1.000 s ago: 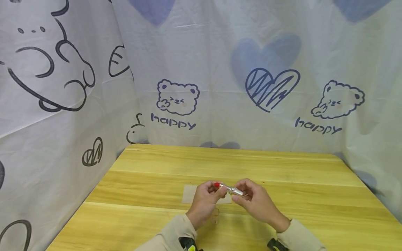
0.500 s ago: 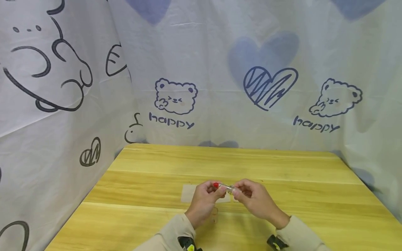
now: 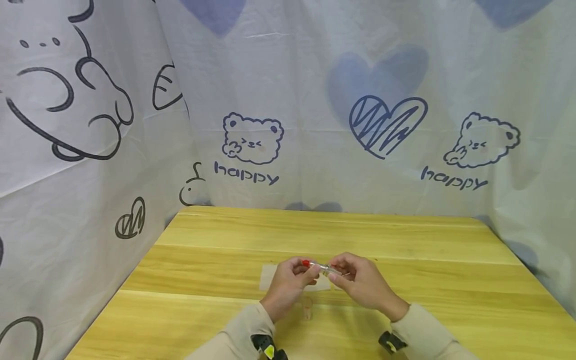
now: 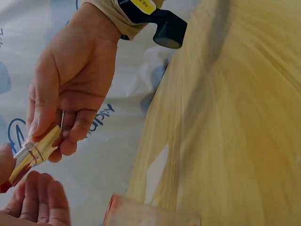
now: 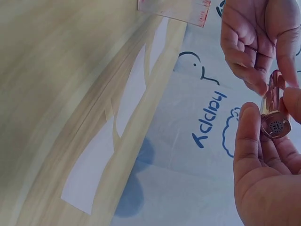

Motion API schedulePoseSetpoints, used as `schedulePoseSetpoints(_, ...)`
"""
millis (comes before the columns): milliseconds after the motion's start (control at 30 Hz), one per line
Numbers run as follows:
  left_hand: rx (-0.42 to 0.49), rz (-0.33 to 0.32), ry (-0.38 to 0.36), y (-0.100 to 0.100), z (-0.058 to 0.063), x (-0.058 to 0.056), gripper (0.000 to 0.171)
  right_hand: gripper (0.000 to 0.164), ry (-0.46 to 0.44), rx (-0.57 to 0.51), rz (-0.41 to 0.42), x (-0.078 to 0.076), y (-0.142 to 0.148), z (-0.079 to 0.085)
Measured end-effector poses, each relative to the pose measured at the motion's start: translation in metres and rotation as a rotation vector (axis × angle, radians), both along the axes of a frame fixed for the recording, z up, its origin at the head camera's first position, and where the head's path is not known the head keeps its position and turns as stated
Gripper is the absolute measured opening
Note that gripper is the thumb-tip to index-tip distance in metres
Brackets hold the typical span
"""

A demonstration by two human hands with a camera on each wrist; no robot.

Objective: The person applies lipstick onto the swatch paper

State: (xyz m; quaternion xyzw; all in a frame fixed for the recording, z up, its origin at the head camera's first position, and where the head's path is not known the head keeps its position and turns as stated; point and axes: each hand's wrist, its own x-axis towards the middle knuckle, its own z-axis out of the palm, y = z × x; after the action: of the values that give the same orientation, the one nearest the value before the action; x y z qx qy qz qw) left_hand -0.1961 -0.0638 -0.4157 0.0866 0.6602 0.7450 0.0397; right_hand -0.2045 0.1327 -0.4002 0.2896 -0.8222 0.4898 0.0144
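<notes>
Both my hands hold a lipstick (image 3: 325, 268) between them over the table, its red tip (image 3: 306, 263) pointing left. My left hand (image 3: 285, 284) pinches the tube near the red end with thumb and fingers. My right hand (image 3: 370, 286) grips the base end. In the right wrist view the lipstick's base (image 5: 276, 127), with a small label on it, faces the camera. Below the hands, a clear cap (image 3: 307, 308) with reddish smears lies on the wooden table; the cap (image 4: 146, 215) also shows at the bottom of the left wrist view.
Pale paper (image 3: 268, 278) lies on the table (image 3: 216, 325) behind the hands, partly covered by them in the head view. Separate white pieces (image 5: 94, 172) show in the right wrist view. Printed curtains (image 3: 301, 100) hang behind and left of the table.
Both hands have shifted slightly left and up with the lipstick. The right fingers have slid along the base towards the middle and back a little. More of the clear cap shows.
</notes>
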Motion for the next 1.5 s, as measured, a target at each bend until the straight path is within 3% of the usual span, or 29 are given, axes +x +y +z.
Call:
schedulePoseSetpoints(167, -0.036, -0.032, -0.016, -0.011, 0.001, -0.002, 0.042, 0.021, 0.006, 0.017, -0.010, -0.004, -0.002, 0.002)
schedulePoseSetpoints(367, -0.200, -0.033, 0.029, -0.033, -0.004, -0.009, 0.043, 0.020, 0.005, 0.037, -0.025, -0.010, -0.004, 0.002)
schedulePoseSetpoints(633, -0.606, -0.001, 0.093, -0.064, -0.010, -0.021, 0.035, 0.016, 0.000, 0.072, -0.049, -0.020, -0.010, -0.002)
schedulePoseSetpoints(800, -0.861, -0.020, 0.201, -0.080, -0.012, -0.027, 0.025, 0.014, -0.027, 0.086, -0.057, -0.027, -0.017, -0.006)
schedulePoseSetpoints(900, -0.961, -0.042, 0.274, -0.088, -0.015, -0.033, 0.023, 0.014, -0.044, 0.079, -0.053, -0.031, -0.021, -0.008)
schedulePoseSetpoints(1067, -1.057, -0.085, 0.344, -0.097, -0.019, -0.043, 0.021, 0.014, -0.065, 0.086, -0.057, -0.037, -0.029, -0.013)
schedulePoseSetpoints(1300, -1.164, -0.148, 0.353, -0.107, -0.020, -0.049, 0.031, 0.014, -0.081, 0.125, -0.074, -0.047, -0.037, -0.020)
schedulePoseSetpoints(1500, -1.191, -0.178, 0.364, -0.109, -0.023, -0.051, 0.032, 0.013, -0.071, 0.162, -0.084, -0.055, -0.044, -0.026)
